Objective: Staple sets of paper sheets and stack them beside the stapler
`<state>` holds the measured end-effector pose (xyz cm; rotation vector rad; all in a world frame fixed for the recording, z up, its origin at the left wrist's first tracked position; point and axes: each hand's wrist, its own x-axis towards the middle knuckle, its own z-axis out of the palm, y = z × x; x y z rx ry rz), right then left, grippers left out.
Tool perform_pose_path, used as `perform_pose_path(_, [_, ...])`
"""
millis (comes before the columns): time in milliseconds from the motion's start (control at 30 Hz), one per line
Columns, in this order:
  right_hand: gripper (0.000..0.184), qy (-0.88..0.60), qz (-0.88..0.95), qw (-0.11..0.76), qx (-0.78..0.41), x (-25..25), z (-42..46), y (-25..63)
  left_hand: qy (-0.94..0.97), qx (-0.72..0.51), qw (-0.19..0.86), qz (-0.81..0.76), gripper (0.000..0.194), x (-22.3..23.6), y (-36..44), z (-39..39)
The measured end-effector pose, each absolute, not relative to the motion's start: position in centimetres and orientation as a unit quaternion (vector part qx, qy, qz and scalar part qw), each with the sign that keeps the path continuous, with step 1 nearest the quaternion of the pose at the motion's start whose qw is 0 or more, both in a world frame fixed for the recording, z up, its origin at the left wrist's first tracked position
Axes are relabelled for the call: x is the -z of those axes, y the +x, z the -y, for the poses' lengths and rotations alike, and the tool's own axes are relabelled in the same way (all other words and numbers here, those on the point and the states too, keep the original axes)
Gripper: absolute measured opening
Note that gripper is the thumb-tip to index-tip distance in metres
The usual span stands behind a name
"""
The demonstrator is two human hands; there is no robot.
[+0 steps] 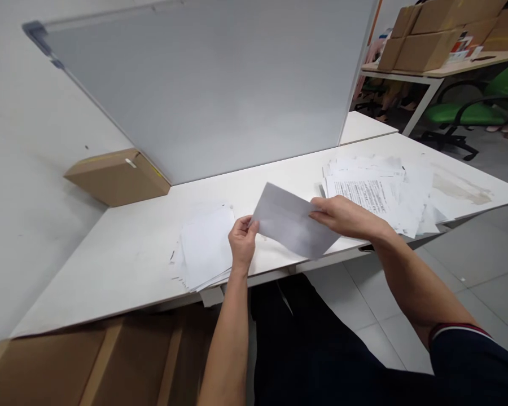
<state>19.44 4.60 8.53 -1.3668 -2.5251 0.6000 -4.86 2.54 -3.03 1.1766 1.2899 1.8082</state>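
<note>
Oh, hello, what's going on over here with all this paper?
A person is holding one sheet of paper between both hands, near the front edge of the white table. The left hand grips one end and the right hand the other. A paper stack lies beside the left hand, and a messier paper pile, with a printed page showing, lies beyond the right hand. A whiteboard stands at the back.
</note>
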Motion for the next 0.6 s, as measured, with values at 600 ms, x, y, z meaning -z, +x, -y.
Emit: perform_pose_path(600, [0.034,-0.558,0.506,0.228,-0.617,3.1,-2.3,21.6,0.668,-0.389,0.087,-0.628,0.045,6.9,-4.2,-3.5])
